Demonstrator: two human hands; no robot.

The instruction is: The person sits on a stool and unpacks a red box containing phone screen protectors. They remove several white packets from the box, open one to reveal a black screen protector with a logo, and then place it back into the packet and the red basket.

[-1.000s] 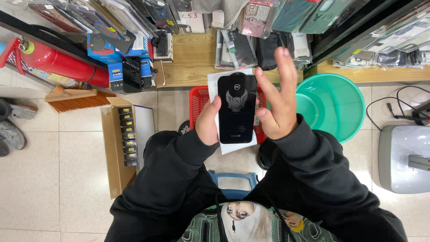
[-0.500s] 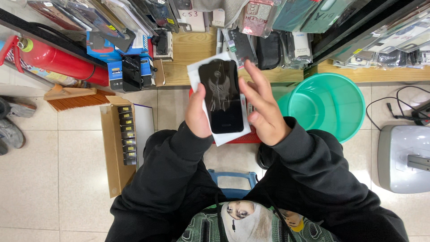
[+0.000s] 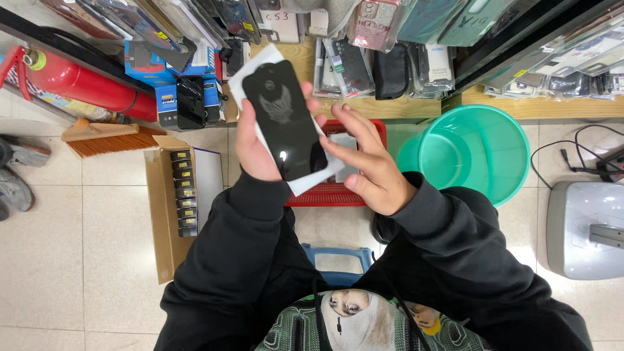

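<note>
Both of your hands are raised over your lap. Left hand (image 3: pixel 255 146) has its fingers closed around a black phone case (image 3: pixel 284 121) backed by a white sleeve (image 3: pixel 311 177); right hand (image 3: pixel 368 162) is spread open, fingertips touching its edge. Beyond: red basket (image 3: pixel 338 193), green basin (image 3: pixel 480 148), cardboard box (image 3: pixel 164 214), fire extinguisher (image 3: pixel 84 84), shelf of packaged cases (image 3: pixel 377 65).

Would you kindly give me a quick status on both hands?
Left hand grips black phone case on white backing. Right hand open, fingertips at its edge. Red basket below.
</note>
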